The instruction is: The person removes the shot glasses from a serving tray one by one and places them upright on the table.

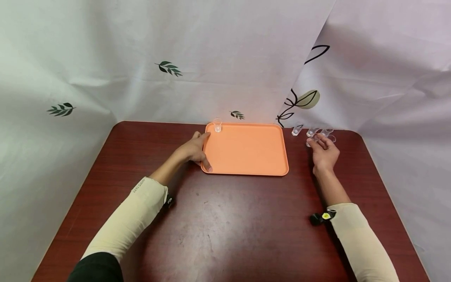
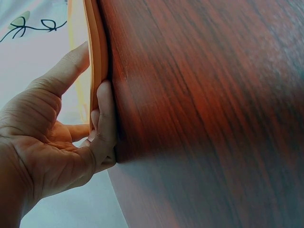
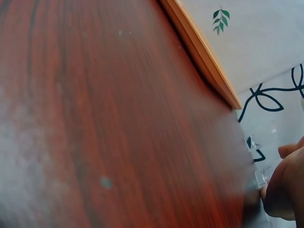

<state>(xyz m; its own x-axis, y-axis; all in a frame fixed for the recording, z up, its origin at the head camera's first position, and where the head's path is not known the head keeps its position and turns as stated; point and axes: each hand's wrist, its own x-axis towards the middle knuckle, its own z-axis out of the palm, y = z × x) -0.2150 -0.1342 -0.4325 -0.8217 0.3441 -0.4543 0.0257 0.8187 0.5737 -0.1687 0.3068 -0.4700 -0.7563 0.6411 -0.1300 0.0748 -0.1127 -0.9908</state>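
An orange tray [image 1: 245,149] lies at the back of the table, one small clear plastic cup [image 1: 217,125] upright in its far left corner. My left hand [image 1: 193,150] grips the tray's left edge. In the left wrist view, that hand [image 2: 52,128] has its thumb over the rim and some fingers around the outer side and underneath. To the right of the tray, my right hand [image 1: 325,154] is among several clear cups, pinching one cup [image 1: 309,142] between thumb and fingers. In the right wrist view, only part of this hand [image 3: 287,187] shows, beside a clear cup [image 3: 261,176].
Another clear cup [image 1: 297,129] stands between the tray and my right hand. More cups [image 1: 311,132] stand close behind my fingers near the table's back edge. The dark red wooden table [image 1: 225,219] meets a pale patterned curtain [image 1: 197,98] at the back.
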